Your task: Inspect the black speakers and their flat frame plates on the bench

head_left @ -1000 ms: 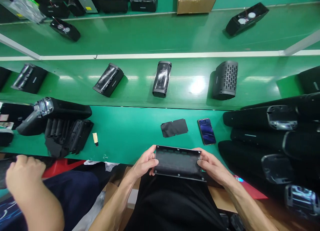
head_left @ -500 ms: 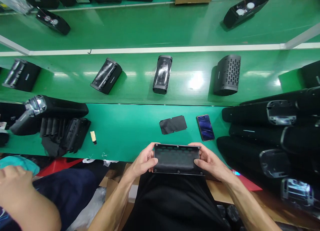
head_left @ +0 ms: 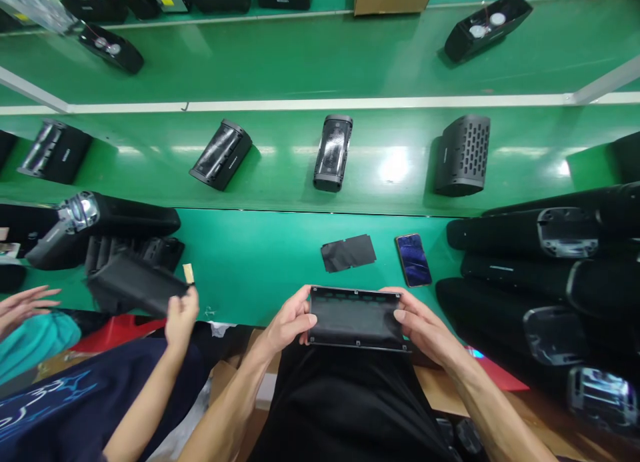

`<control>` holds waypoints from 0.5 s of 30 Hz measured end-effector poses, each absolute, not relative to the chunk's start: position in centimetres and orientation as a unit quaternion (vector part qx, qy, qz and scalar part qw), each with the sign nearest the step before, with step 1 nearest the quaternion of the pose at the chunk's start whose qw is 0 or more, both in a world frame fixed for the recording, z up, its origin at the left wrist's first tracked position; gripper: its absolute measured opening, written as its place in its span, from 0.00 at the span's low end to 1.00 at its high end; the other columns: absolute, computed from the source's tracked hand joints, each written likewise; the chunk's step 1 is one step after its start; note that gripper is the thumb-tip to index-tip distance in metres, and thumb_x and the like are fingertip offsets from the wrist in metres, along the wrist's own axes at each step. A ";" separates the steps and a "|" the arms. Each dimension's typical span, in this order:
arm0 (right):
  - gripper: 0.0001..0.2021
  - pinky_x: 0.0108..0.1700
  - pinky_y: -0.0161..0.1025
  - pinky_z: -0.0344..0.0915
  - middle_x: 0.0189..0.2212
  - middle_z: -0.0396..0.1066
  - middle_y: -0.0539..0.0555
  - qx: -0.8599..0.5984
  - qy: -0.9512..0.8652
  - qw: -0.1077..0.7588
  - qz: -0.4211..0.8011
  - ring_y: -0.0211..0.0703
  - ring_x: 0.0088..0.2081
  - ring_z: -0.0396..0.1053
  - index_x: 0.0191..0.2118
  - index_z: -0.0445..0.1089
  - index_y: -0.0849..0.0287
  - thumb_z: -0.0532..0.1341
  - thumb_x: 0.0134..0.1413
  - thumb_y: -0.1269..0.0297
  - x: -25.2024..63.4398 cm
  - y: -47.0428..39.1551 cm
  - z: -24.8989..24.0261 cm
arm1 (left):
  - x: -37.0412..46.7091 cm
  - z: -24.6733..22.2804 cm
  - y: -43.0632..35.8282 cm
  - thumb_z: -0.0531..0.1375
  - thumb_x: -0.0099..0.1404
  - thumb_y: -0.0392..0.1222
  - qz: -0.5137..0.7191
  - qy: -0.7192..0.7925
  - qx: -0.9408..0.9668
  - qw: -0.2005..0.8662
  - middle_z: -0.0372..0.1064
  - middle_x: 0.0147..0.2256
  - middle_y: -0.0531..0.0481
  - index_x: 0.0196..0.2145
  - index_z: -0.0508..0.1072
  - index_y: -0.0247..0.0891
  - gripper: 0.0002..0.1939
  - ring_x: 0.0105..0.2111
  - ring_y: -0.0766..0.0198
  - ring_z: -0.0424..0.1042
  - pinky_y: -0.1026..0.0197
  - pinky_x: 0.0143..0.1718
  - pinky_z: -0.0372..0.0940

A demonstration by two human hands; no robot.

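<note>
Between my two hands I hold a black rectangular plastic housing panel [head_left: 356, 319], its hollow inner side up, with small screw posts along the long edges and a row of slots near the far edge. My left hand [head_left: 289, 321] grips its left end, thumb on top. My right hand [head_left: 423, 321] closes on the right end, thumb over the rim. Just beyond the panel a thin black cut sheet [head_left: 349, 253] lies flat on the green bench [head_left: 250, 255]. To the right of that sheet is a phone [head_left: 413, 260].
At left, a co-worker's hand [head_left: 182, 315] holds a black piece [head_left: 137, 285]. Long black speaker bodies [head_left: 500, 309] are stacked at right. Several black speakers, such as one with a slotted grille [head_left: 464, 155], stand on the raised green surface behind.
The co-worker's arm has swung over the bench at left and now holds a black piece there. My right thumb has shifted slightly on the panel, which stays nearly in place.
</note>
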State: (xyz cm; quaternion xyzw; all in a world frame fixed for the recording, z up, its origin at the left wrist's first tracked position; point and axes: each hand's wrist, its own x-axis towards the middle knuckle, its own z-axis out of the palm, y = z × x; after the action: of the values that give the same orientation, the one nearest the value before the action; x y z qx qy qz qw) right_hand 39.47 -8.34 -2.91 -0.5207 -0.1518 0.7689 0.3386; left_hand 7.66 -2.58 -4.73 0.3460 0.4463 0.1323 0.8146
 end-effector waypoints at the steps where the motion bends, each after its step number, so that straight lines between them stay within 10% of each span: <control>1: 0.22 0.41 0.40 0.69 0.37 0.75 0.51 -0.521 -0.140 0.345 0.768 0.47 0.37 0.73 0.58 0.71 0.50 0.69 0.60 0.54 39.3 -8.3 -3.0 | 7.7 -5.2 -2.7 0.66 0.63 0.55 0.135 0.442 0.342 0.818 0.68 0.26 0.55 0.65 0.60 0.32 0.40 0.18 0.68 0.66 0.67 0.21 0.59; 15: 0.16 0.28 0.31 0.63 0.24 0.65 0.43 -0.528 -0.143 0.375 0.748 0.36 0.24 0.61 0.47 0.77 0.49 0.74 0.53 0.57 38.4 -7.0 -3.7 | 8.6 -7.6 -2.8 0.64 0.63 0.47 0.197 0.405 0.290 0.845 0.69 0.21 0.58 0.67 0.57 0.33 0.39 0.13 0.70 0.63 0.70 0.15 0.53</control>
State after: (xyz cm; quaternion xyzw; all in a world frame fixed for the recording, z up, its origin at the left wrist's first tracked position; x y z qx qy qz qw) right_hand 38.38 -6.95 -3.73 -0.5282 -0.1431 0.7482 0.3750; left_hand 8.60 -2.85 -7.63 0.2899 0.4048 0.1967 0.8446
